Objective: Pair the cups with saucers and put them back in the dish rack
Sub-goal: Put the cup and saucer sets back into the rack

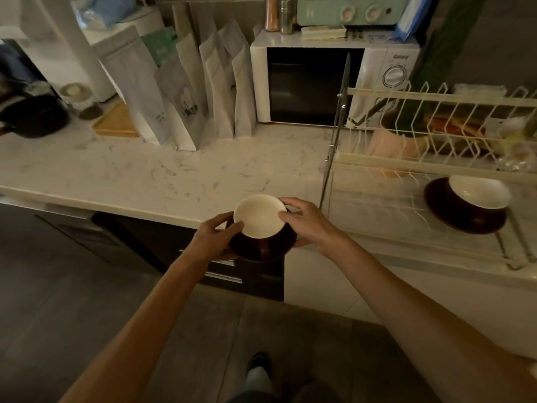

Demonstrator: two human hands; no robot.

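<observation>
A dark brown cup with a cream inside (259, 216) sits on a dark brown saucer (279, 248), held in the air just in front of the counter edge. My left hand (215, 235) grips the cup and saucer from the left, thumb near the cup's rim. My right hand (308, 222) grips them from the right, fingers over the rim and under the saucer. A second cup (479, 196) stands tilted on its saucer (453, 212) in the lower level of the white wire dish rack (412, 164) at the right.
The marble counter (174, 170) holds several paper pouches (186, 94), a white microwave (313, 82) and a dark pot (35, 116) at the left. The rack's upper tier carries assorted items. Dark cabinets and drawers lie below the counter.
</observation>
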